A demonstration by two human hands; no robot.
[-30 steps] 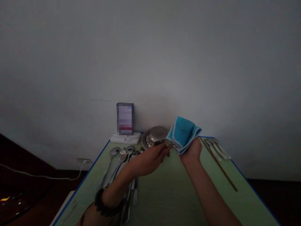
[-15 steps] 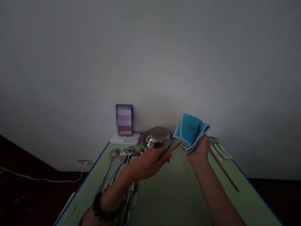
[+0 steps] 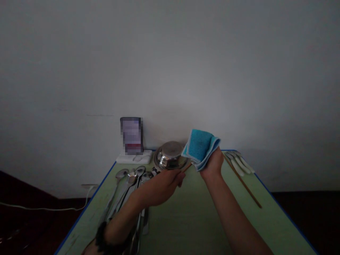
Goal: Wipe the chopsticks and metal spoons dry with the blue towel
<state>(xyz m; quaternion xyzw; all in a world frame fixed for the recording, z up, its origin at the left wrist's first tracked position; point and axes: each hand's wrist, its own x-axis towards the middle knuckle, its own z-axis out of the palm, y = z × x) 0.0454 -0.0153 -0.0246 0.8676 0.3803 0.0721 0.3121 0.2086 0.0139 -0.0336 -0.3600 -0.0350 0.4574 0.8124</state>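
Note:
My left hand (image 3: 162,187) is closed around one end of a thin brown chopstick (image 3: 187,167), of which a short length shows between the hands. In my right hand (image 3: 213,165) is a folded light blue cloth (image 3: 201,144) with a pale edge, and the chopstick's other end runs in under it, hidden. Both hands are above the green table (image 3: 186,219). Just behind my left hand rests a shiny metal bowl (image 3: 171,150), upside down.
Several metal spoons (image 3: 131,179) lie at the left, partly under my left forearm. Along the right edge are another chopstick (image 3: 245,187) and several white-handled forks (image 3: 241,165). A phone (image 3: 132,135) stands on a white base (image 3: 134,158) by the wall (image 3: 170,71).
The whole view has shifted, so the table and hands appear farther left. The cloth sits slightly closer to my left hand, and less of the chopstick shows between them. Both grips are the same.

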